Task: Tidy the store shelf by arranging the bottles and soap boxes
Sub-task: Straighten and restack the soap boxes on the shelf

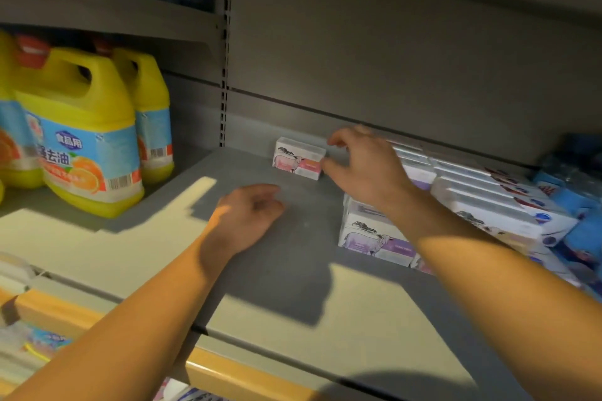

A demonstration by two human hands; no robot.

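Note:
A small white soap box with a pink label (298, 158) stands alone near the back of the grey shelf (260, 286). My right hand (365, 166) is at the box's right end, thumb at the front corner and index finger curled over the back corner, pinching it. My left hand (247, 215) lies lower on the bare shelf with loosely curled fingers, holding nothing. To the right, rows of purple-label soap boxes (374, 238) and white boxes (488, 202) are stacked, partly hidden by my right forearm. Yellow detergent bottles (88, 140) with red caps stand at the left.
A slotted upright post (224, 75) divides the back panel. Blue packages (580, 198) crowd the far right edge. An upper shelf (107, 6) with dark goods hangs above the bottles. A wooden-coloured price rail (228, 374) runs along the shelf front, with goods below.

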